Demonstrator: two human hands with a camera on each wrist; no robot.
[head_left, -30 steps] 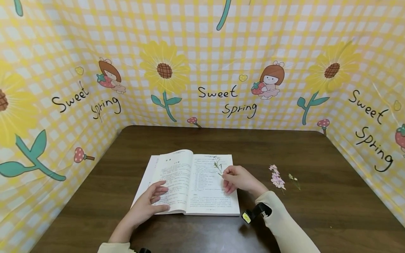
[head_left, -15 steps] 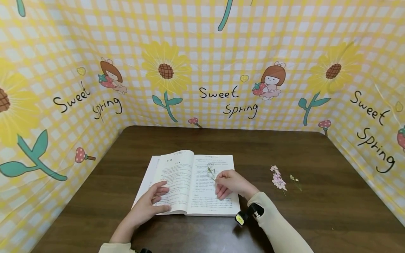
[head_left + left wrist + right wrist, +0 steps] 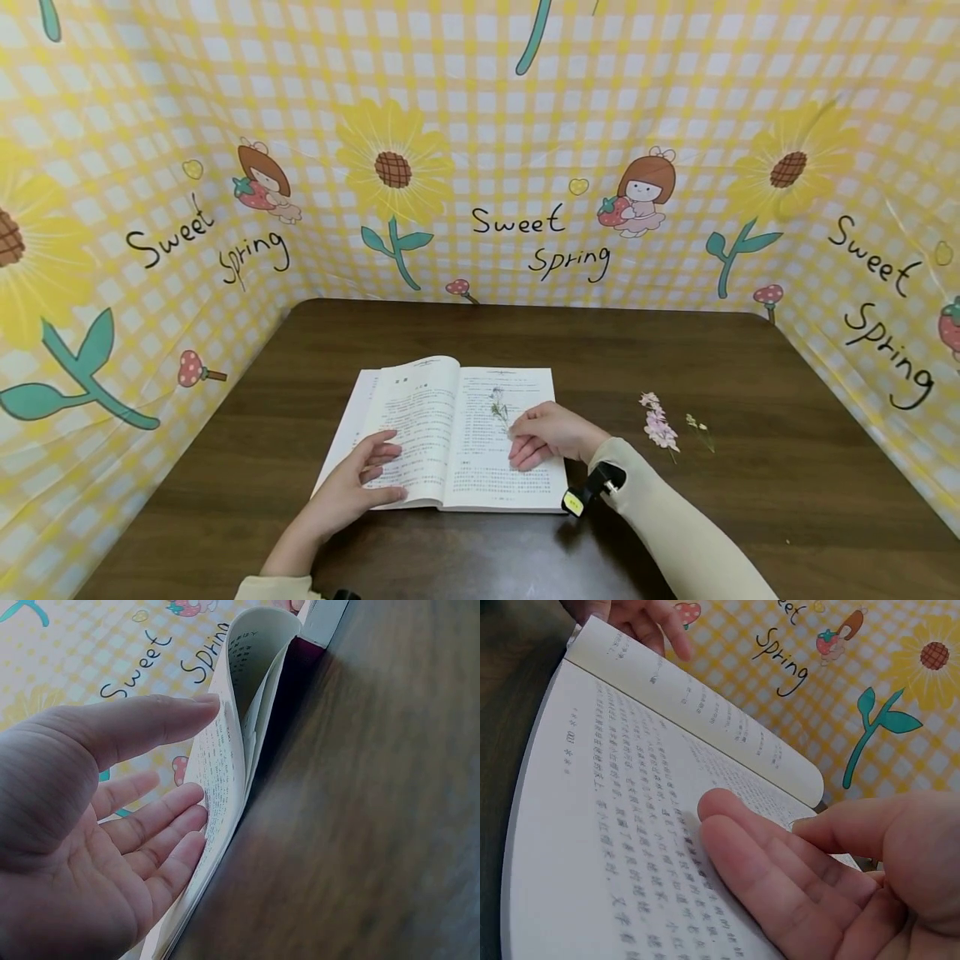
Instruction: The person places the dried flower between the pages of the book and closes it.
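An open book (image 3: 501, 485) lies on the table, its left pages arching up toward the spine. My left hand (image 3: 354, 477) rests on the left page with fingers spread and relaxed; in the left wrist view its fingertips (image 3: 193, 796) meet the paper. Over the right page, my right hand (image 3: 553, 433) pinches the stem end of a thin green sprig with small pale flowers (image 3: 498, 407). The sprig's flowered end points away, close over the printed text. In the right wrist view, thumb and forefinger come together while the other fingers (image 3: 739, 851) extend over the page.
Right of the book lie a pink flower spray (image 3: 659, 425) and a smaller sprig with pale blooms (image 3: 699, 429). The dark wooden table (image 3: 615, 350) is walled in by a yellow checked cloth (image 3: 495, 150).
My right hand has moved left and slightly nearer, carrying the sprig further in over the right page. During the last half second it barely shifts. The left hand stays in place.
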